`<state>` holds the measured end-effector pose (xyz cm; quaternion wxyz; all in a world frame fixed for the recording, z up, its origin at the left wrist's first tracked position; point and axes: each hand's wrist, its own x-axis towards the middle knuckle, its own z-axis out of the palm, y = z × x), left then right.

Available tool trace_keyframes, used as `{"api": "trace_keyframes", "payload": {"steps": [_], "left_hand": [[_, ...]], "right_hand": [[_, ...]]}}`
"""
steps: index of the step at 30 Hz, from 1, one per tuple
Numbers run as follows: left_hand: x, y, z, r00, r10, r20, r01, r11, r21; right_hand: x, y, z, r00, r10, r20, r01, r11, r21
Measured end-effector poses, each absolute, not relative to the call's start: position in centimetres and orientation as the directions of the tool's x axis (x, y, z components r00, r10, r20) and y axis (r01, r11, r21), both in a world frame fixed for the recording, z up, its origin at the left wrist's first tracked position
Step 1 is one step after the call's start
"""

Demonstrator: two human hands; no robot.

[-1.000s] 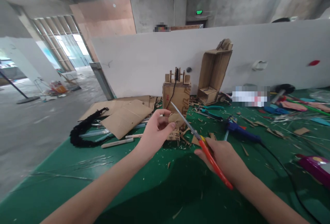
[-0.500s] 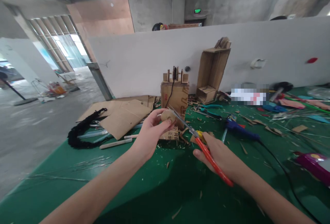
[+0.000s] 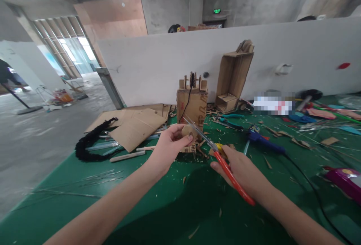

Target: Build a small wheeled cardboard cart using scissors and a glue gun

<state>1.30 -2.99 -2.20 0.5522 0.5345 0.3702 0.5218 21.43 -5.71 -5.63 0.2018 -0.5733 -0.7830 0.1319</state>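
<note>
Between the thumb and fingers of my left hand (image 3: 166, 150) is a small round cardboard piece (image 3: 186, 130), with a dark spot near its middle. My right hand (image 3: 240, 164) grips a pair of scissors (image 3: 232, 177) with red handles and long metal blades. The blades point up and left, beside the piece's right edge; whether they touch it I cannot tell. Behind both hands stands an upright cardboard box (image 3: 189, 102) with a slotted top and a black cord hanging down its front. Fingers partly hide the small piece.
Cardboard sheets (image 3: 141, 126) and a black fuzzy coil (image 3: 81, 147) lie on the left. A blue glue gun (image 3: 262, 141) with a cable and teal-handled pliers (image 3: 232, 116) lie on the right. An open cardboard box (image 3: 234, 76) leans against the white partition (image 3: 141, 68). Scraps litter the green table (image 3: 158, 215).
My left hand has lowered slightly and shifted right with the cardboard piece. The scissors remain in my right hand at nearly the same place.
</note>
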Motion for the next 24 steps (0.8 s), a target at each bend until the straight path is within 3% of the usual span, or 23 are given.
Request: {"api": "trace_keyframes", "payload": {"steps": [8,24], "left_hand": [[1.07,-2.76,-2.55,0.192,0.967,0.169,-0.078,-0.156,0.985],[0.7,-2.63,-2.37,0.265,0.94,0.214,-0.002,-0.222,0.975]], "right_hand": [[21.76,-5.69,-5.83,-0.288,0.93,0.228,0.849,0.358,-0.389],[22.0,-5.39,-5.99,-0.293,0.937,0.19,0.915,0.333,-0.229]]}}
